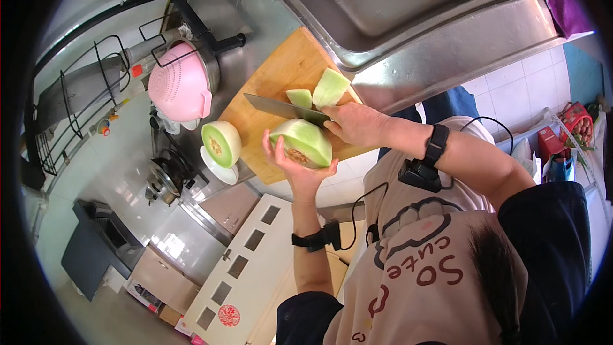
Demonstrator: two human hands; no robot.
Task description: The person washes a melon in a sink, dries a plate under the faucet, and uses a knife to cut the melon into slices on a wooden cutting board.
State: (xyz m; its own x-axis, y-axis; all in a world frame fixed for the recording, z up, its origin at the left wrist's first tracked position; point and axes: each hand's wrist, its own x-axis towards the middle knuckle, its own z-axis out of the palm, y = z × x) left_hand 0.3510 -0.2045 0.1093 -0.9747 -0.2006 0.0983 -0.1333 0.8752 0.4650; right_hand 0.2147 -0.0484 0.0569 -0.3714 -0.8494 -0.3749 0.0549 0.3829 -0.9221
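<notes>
My left hand (pixel 299 167) cups a melon half (pixel 306 139) with pale green flesh, its seed-filled hollow facing me. Part of its rind is cut away. In my right hand (pixel 357 122) is a kitchen cleaver (pixel 282 107), its blade lying along the melon's far side. Beyond the blade, two cut pieces rest on the wooden cutting board (pixel 275 64): a smaller piece (pixel 300 97) and a larger piece (pixel 331 85). Another melon half (pixel 221 144), rind on, sits at the board's left, by a white dish (pixel 218 166), its cut face showing seeds.
A stainless steel sink (pixel 383 19) adjoins the board's far right side. At the left, a pink colander (pixel 179 84) leans in a metal bowl under a black wire rack (pixel 100 72). A lidded pot (pixel 165 179) stands farther left. A white door (pixel 244 263) is below.
</notes>
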